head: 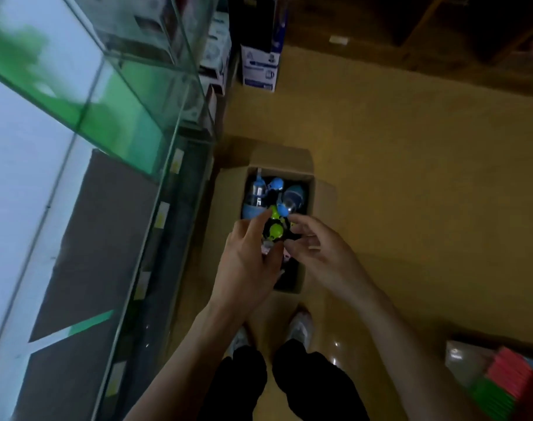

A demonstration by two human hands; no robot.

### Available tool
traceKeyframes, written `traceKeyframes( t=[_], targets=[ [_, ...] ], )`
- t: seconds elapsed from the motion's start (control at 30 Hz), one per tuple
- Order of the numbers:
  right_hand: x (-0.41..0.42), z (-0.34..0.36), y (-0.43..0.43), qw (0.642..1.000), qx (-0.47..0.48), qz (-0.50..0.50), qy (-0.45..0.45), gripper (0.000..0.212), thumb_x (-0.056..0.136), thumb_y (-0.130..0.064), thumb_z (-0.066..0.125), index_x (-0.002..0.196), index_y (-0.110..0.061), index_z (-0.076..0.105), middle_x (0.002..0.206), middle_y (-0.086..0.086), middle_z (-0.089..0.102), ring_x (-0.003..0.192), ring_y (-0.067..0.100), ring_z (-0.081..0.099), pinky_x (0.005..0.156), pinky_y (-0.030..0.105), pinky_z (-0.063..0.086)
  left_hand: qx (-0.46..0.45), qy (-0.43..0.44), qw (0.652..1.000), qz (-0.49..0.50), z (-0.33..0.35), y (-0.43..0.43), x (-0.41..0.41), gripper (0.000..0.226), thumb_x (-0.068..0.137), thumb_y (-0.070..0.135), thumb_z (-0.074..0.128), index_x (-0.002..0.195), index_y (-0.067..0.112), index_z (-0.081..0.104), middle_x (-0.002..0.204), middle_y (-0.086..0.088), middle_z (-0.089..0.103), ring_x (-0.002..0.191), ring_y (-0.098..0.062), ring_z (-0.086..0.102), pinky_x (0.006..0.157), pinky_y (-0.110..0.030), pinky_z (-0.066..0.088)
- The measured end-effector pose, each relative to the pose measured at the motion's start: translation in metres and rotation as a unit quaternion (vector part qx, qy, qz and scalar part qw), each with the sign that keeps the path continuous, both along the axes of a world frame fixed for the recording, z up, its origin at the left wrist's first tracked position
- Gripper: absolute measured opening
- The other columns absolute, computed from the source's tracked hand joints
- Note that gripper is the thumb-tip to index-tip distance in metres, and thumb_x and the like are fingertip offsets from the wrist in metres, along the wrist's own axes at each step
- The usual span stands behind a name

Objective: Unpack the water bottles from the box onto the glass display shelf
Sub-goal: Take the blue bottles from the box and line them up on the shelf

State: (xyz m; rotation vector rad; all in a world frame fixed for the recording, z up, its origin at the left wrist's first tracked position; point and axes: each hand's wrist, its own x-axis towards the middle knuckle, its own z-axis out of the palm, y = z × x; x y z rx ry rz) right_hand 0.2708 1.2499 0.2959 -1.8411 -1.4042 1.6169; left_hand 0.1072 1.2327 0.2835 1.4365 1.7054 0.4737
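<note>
An open cardboard box [317,189] stands on the floor in front of my feet. Inside lie several water bottles, some with blue caps [276,184] and one with a green cap [274,230]. My left hand [247,256] reaches over the box's near left side, fingers loosely spread, its fingertips by the green-capped bottle. My right hand [317,247] hovers over the box's right side with relaxed, slightly curled fingers. Neither hand plainly holds a bottle. The glass display shelf [86,123] runs along the left, above the box.
Yellow-brown floor [411,177] spreads to the right of the box. Boxed goods [259,68] stand at the back beside the glass case. A stack of red and green packages [508,384] sits at the lower right. My shoes [301,326] stand just behind the box.
</note>
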Motion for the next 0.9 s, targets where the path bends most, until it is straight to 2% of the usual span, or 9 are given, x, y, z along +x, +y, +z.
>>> traceKeyframes(
  t=[0.1,0.2,0.37,0.5,0.57,0.63,0.7,0.83,0.9],
  targets=[
    [0.010,-0.058,0.001,1.000,-0.006,0.002,-0.009,0.047,0.100,-0.036,0.064,0.145,-0.036,0.052,0.127,-0.019,0.059,0.110,-0.004,0.061,0.079,0.013,0.052,-0.006,-0.007,1.000,0.002,-0.054,0.003,0.008,0.056,0.097,0.031,0.062,0.149,0.032,0.038,0.126,0.002,0.050,0.109,-0.020,0.058,0.087,-0.040,0.055],
    [0.017,-0.112,0.008,1.000,-0.011,0.009,-0.014,0.049,0.099,-0.040,0.064,0.146,-0.038,0.051,0.128,-0.020,0.058,0.113,0.000,0.059,0.094,0.023,0.051,-0.009,-0.010,1.000,-0.003,-0.110,0.007,0.014,0.056,0.097,0.032,0.061,0.148,0.032,0.039,0.127,0.003,0.049,0.111,-0.019,0.058,0.089,-0.041,0.055],
    [0.023,-0.207,0.019,0.999,0.000,0.025,-0.027,0.049,0.099,-0.035,0.065,0.146,-0.037,0.049,0.127,-0.017,0.056,0.111,0.000,0.060,0.094,0.024,0.053,0.000,-0.006,1.000,-0.016,-0.204,0.017,0.020,0.057,0.096,0.028,0.063,0.149,0.028,0.041,0.132,-0.001,0.050,0.114,-0.017,0.056,0.091,-0.032,0.050],
    [0.026,-0.279,0.029,0.998,0.019,0.049,-0.041,0.051,0.100,-0.034,0.064,0.148,-0.037,0.047,0.131,-0.015,0.056,0.110,-0.003,0.059,0.090,0.021,0.053,0.016,-0.001,0.999,-0.034,-0.270,0.029,0.022,0.057,0.097,0.028,0.062,0.149,0.027,0.040,0.131,-0.003,0.050,0.113,-0.016,0.054,0.086,-0.022,0.044],
    [0.028,-0.305,0.033,0.996,0.027,0.058,-0.055,0.051,0.099,-0.035,0.066,0.147,-0.038,0.047,0.131,-0.015,0.057,0.108,-0.004,0.060,0.091,0.022,0.053,0.024,0.002,0.998,-0.051,-0.292,0.036,0.022,0.059,0.097,0.027,0.063,0.150,0.027,0.039,0.133,-0.004,0.050,0.115,-0.018,0.055,0.091,-0.029,0.049],
    [0.030,-0.330,0.036,0.993,0.041,0.074,-0.077,0.053,0.099,-0.036,0.067,0.148,-0.038,0.047,0.128,-0.016,0.056,0.103,-0.010,0.058,0.083,0.011,0.047,0.026,0.004,0.998,-0.061,-0.317,0.042,0.023,0.062,0.096,0.026,0.064,0.152,0.028,0.037,0.136,-0.005,0.049,0.120,-0.020,0.053,0.098,-0.039,0.050],
    [0.033,-0.349,0.040,0.987,0.064,0.101,-0.105,0.055,0.099,-0.035,0.066,0.150,-0.038,0.045,0.131,-0.015,0.054,0.101,-0.010,0.056,0.082,0.007,0.042,0.033,0.007,0.997,-0.070,-0.340,0.048,0.023,0.063,0.096,0.027,0.064,0.152,0.029,0.036,0.136,-0.005,0.049,0.123,-0.021,0.052,0.100,-0.040,0.049],
    [0.037,-0.373,0.056,0.965,0.106,0.165,-0.173,0.062,0.100,-0.039,0.062,0.156,-0.035,0.035,0.150,-0.004,0.045,0.129,0.011,0.051,0.098,0.021,0.040,0.057,0.028,0.992,-0.111,-0.374,0.064,0.023,0.063,0.095,0.030,0.063,0.152,0.031,0.034,0.132,-0.008,0.051,0.120,-0.025,0.054,0.098,-0.039,0.048],
    [0.037,-0.381,0.065,0.953,0.124,0.191,-0.202,0.065,0.101,-0.040,0.061,0.158,-0.034,0.032,0.156,-0.003,0.040,0.138,0.015,0.046,0.103,0.025,0.039,0.066,0.032,0.989,-0.130,-0.384,0.073,0.024,0.064,0.095,0.029,0.064,0.151,0.031,0.035,0.132,-0.009,0.051,0.122,-0.027,0.054,0.099,-0.042,0.048]
  ],
)
